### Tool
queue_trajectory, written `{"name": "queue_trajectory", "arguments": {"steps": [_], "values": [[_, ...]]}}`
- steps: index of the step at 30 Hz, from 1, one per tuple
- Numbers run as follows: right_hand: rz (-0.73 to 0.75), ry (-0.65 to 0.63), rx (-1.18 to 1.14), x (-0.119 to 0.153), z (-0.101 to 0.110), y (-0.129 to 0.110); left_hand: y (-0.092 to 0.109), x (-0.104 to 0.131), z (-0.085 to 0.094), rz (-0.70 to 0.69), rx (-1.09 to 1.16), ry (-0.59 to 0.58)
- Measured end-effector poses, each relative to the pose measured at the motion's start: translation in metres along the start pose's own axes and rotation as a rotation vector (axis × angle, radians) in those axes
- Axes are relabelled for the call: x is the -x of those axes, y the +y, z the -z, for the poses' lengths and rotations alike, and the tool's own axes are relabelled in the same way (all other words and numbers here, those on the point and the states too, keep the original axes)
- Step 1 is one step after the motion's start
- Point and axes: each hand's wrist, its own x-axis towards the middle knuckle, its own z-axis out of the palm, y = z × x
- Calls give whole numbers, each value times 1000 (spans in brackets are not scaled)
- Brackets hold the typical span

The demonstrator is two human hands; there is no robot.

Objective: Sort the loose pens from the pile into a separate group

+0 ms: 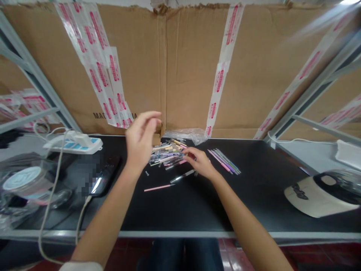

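A heap of slim, pen-like sticks (166,153) in white, pink, purple, yellow and grey lies at the back middle of the black table. My left hand (141,139) is raised just left of the heap, its fingers bent and slightly blurred; whether it holds anything is unclear. At the heap's right edge, my right hand (199,162) has thumb and index finger pinched together on something too small to make out. In front of it lie a clear and silver pen-like stick (182,176) and a pink stick (158,188) with a thin tip.
To the right lies a neat row of sticks (225,162); a white-brimmed cap (313,197) sits farther right. Clear plastic film (188,134) lies behind the heap. On the left are a phone (103,180) on a cable, a power strip (75,143) and a plastic jar (25,182). Cardboard (186,67) walls the back.
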Motion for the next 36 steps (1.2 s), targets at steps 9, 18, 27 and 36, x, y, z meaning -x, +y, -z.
{"name": "queue_trajectory", "arguments": {"steps": [9,18,27,36], "values": [[-96,20,-268,-1,-18,-7,-73,51,-35,476,264,-566],[-121,-86,554,7,34,7,-81,36,-5,573,205,-251],[-179,-202,639,5,19,35,-79,49,-19,699,228,-318],[-145,-214,812,5,9,28,-82,50,-17,760,194,-320]]}}
